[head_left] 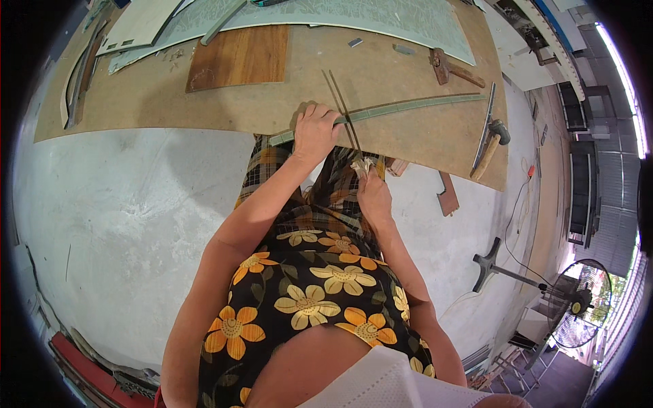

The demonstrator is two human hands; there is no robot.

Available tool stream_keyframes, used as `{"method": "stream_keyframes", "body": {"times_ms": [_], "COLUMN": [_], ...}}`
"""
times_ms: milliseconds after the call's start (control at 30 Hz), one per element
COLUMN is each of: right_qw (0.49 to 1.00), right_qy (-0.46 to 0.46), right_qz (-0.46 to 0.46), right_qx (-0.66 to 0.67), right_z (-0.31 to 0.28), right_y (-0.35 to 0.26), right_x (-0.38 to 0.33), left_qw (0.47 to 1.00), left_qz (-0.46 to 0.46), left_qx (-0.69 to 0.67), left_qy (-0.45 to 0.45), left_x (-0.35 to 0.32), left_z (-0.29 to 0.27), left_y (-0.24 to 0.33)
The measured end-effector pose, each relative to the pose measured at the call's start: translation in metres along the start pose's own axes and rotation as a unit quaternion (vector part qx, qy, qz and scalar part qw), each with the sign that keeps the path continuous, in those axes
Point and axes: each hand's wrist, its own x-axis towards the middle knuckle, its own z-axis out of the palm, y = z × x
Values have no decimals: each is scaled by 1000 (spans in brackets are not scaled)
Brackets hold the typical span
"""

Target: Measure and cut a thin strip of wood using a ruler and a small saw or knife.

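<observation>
A long, narrow green strip (422, 104) lies across the near part of the tabletop, its left end reaching the near edge. My left hand (316, 132) is closed over this strip, thumb toward the right and fingers curled on the far side. Just right of the thumb, a thin dark hacksaw blade (350, 129) crosses the strip, with a parallel dark line beside it that may be its shadow. Its near end is wrapped in pale, crumpled material (362, 167). Below the table edge, my right hand (374, 197) grips that wrapped end.
On the brown table (156, 102) lie a brown wood panel (248, 58), a hammer (452, 68), another hammer (493, 146) and a metal bar (484, 126). Large pale green sheets (313, 15) cover the far side. A standing fan (578, 304) is at right. Brown wood pieces (447, 195) show below the table.
</observation>
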Motion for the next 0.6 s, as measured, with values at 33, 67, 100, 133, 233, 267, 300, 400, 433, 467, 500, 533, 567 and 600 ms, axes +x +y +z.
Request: {"method": "stream_keyframes", "body": {"times_ms": [33,67,100,133,233,267,300,400,433,467,500,533,567,600], "right_qw": [1000,1000,999,999,999,998,998,999,999,1000,1000,1000,999,998], "right_qy": [-1,-17,-33,-34,-41,-45,-50,-22,-23,-25,-27,-28,-42,-57], "right_qz": [0,10,20,20,18,12,7,-13,-13,-6,1,-3,14,31], "right_qx": [0,-5,-10,-10,-26,-31,-36,-22,-22,-13,-4,-5,-5,-6], "right_z": [-2,-5,-5,-4,1,2,2,7,5,2,0,0,1,2], "right_y": [-1,-3,-4,-3,-3,-7,-10,-18,-20,-21,-21,-16,-8,-3], "right_x": [0,1,2,3,12,19,27,49,47,42,35,25,7,-1], "left_qw": [1000,1000,1000,1000,1000,1000,1000,1000,1000,1000,1000,1000,1000,1000], "left_qz": [4,3,-1,-5,-2,-1,-3,6,12,11,9,4,1,0], "left_qx": [-2,-2,-4,-6,-2,-3,3,10,13,13,17,22,22,22], "left_qy": [5,4,7,10,28,26,22,17,22,21,19,21,22,17], "left_x": [0,0,0,-1,0,0,1,2,2,1,-1,0,0,0], "left_z": [0,1,1,2,4,4,4,6,6,6,6,7,6,5], "left_y": [0,0,0,0,-1,0,1,3,1,1,0,-2,-1,-2]}}
